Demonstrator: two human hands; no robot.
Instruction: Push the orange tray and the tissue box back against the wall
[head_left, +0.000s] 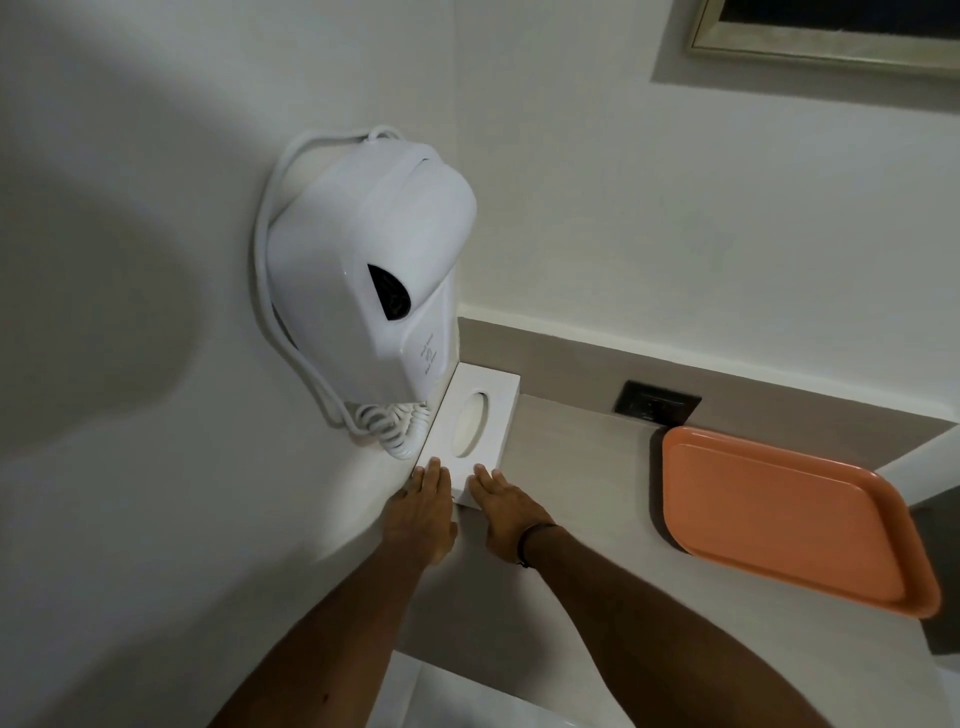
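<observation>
The white tissue box (475, 410) lies flat on the beige counter in the corner, its far end touching the back wall and its left side along the side wall. My left hand (423, 514) rests flat on the box's near left corner, fingers stretched forward. My right hand (506, 512) presses flat against the near right end of the box, a dark band on its wrist. Neither hand grips anything. The orange tray (779, 514) lies empty on the counter to the right, its far corner close to the back wall.
A white wall-mounted hair dryer (363, 275) with a coiled cord (395, 423) hangs just above the tissue box. A dark wall socket (657, 405) sits in the beige backsplash behind the tray. A framed mirror edge (831, 36) is at the top right.
</observation>
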